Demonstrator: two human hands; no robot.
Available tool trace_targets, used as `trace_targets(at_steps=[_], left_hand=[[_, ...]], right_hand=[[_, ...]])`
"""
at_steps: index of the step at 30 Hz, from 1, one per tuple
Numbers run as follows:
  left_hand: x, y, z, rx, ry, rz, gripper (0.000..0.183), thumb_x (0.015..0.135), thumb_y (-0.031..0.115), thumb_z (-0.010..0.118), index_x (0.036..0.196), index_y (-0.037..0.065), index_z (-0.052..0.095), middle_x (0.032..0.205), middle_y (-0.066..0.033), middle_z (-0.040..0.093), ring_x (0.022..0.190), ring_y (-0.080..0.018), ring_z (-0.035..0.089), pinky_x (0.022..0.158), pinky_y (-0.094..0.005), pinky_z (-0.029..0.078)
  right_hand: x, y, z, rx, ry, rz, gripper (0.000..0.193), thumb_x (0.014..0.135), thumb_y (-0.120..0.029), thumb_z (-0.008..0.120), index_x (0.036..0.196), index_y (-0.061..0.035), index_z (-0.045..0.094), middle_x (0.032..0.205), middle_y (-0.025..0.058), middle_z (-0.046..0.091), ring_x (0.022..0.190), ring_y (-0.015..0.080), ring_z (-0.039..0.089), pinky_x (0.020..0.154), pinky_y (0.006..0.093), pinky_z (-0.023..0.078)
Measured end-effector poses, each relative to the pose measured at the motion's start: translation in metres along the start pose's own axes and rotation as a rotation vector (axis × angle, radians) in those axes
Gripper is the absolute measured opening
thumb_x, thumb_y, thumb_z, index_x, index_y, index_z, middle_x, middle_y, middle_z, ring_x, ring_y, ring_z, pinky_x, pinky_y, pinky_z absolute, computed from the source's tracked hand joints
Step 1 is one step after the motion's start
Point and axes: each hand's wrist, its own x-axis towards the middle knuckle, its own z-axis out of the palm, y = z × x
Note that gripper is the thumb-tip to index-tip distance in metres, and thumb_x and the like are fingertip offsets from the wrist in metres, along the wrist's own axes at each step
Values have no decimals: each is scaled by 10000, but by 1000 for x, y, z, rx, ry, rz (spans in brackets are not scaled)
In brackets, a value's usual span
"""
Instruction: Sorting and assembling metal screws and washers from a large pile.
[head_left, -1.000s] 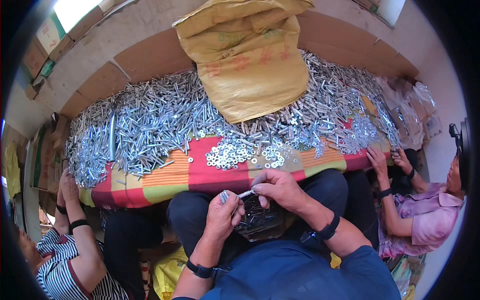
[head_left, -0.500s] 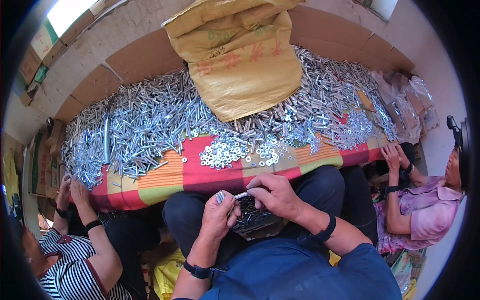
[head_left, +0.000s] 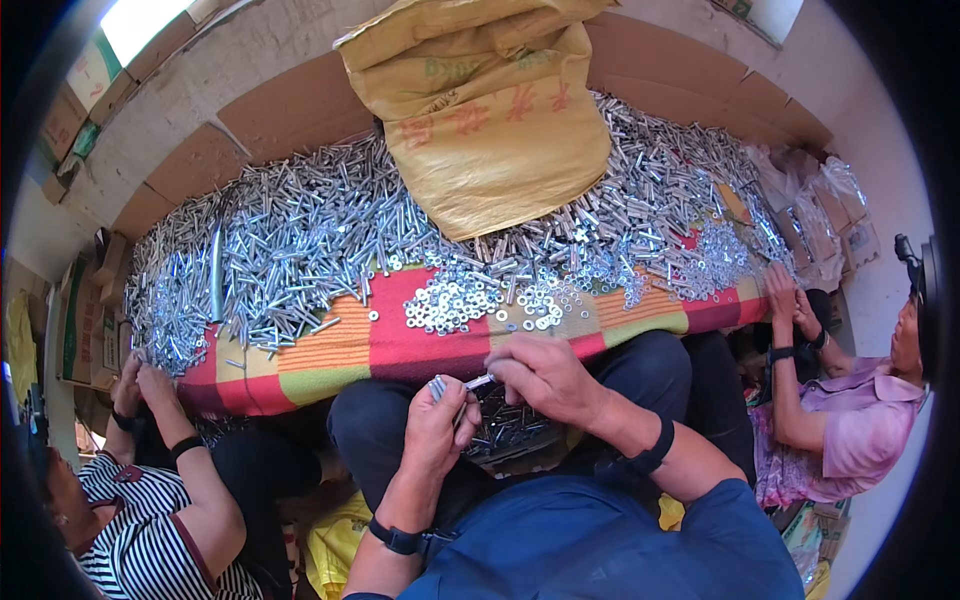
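Bolts (head_left: 437, 386) of bright metal sit bunched in the left hand (head_left: 438, 428), closed around them, while the right hand (head_left: 550, 380) pinches the end of a single bolt (head_left: 479, 381) held between the two, just short of the checked cloth (head_left: 430, 346) and its washers (head_left: 453, 304). A slackened pinch or crowded palm could let the single bolt slip into the metal pieces (head_left: 512, 432) below. Red and green printing marks the yellow sack (head_left: 500, 180) beyond; any lettering on the bolts is too small to tell.
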Motion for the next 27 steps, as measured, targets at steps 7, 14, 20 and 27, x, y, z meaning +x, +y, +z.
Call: trace_targets(at_steps=[7,14,20,27], left_hand=[[1,1,1,-3,44,-1,218,1051,243,556,928,66,587,716,-88,645,430,-95,459,380,-216,313],[0,1,1,-7,44,7,220,1052,247,557,931,65,584,720,-84,644,432,-89,461,379,-213,308],[0,2,3,4,48,14,222,1052,249,556,931,64,581,719,-85,639,431,-90,458,382,-214,313],[0,1,3,-17,35,24,216,1056,238,548,933,63,577,719,-90,637,429,-96,453,385,-215,317]], right_hand=[[54,63,-5,-718,209,-37,176,889,-136,668,904,8,568,909,247,608,851,469,628,747,522,507],[66,75,-12,-766,177,-42,203,833,-143,713,914,1,594,902,235,647,864,457,645,765,532,509],[66,75,-16,-771,103,5,200,816,-149,730,898,3,628,878,245,667,882,454,652,776,525,513],[61,78,-25,-700,155,3,173,809,-117,711,883,24,645,853,232,670,817,402,669,733,466,530]])
